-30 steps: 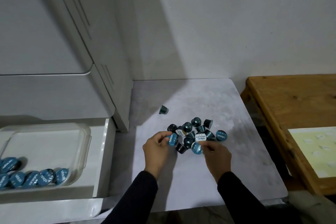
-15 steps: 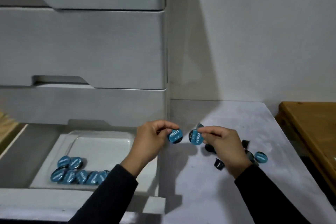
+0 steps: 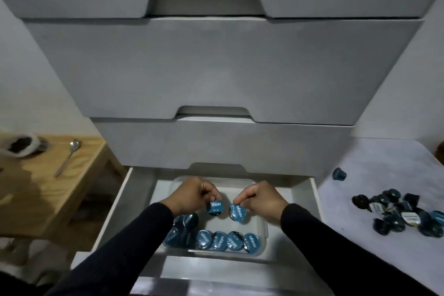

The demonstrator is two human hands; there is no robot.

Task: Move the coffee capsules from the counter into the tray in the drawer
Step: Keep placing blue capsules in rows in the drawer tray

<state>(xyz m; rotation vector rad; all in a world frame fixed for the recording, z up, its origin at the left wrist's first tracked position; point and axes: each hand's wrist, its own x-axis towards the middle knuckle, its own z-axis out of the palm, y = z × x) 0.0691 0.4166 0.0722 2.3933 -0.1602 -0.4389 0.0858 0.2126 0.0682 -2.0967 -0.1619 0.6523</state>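
Observation:
Both hands are over the clear tray (image 3: pixel 263 230) in the open bottom drawer (image 3: pixel 305 202). My left hand (image 3: pixel 192 196) pinches one blue-lidded coffee capsule (image 3: pixel 214 207) by its rim. My right hand (image 3: pixel 260 199) pinches another capsule (image 3: pixel 237 212) the same way. Both capsules hang just above the tray floor, lids facing me. A row of several capsules (image 3: pixel 227 240) lies along the tray's near edge. On the grey counter (image 3: pixel 374 161) at right sits a pile of several dark capsules (image 3: pixel 403 214), and one lone capsule (image 3: pixel 338 174) lies apart from it.
Closed grey drawers (image 3: pixel 216 67) rise above the open one. At left stands a wooden table (image 3: pixel 36 190) with a spoon (image 3: pixel 68 157) and a white cup (image 3: pixel 19 148) of dark grounds.
Both hands carried their capsules left from above the counter's edge to over the tray in the drawer. My view swung left and down, so the drawer is now centred.

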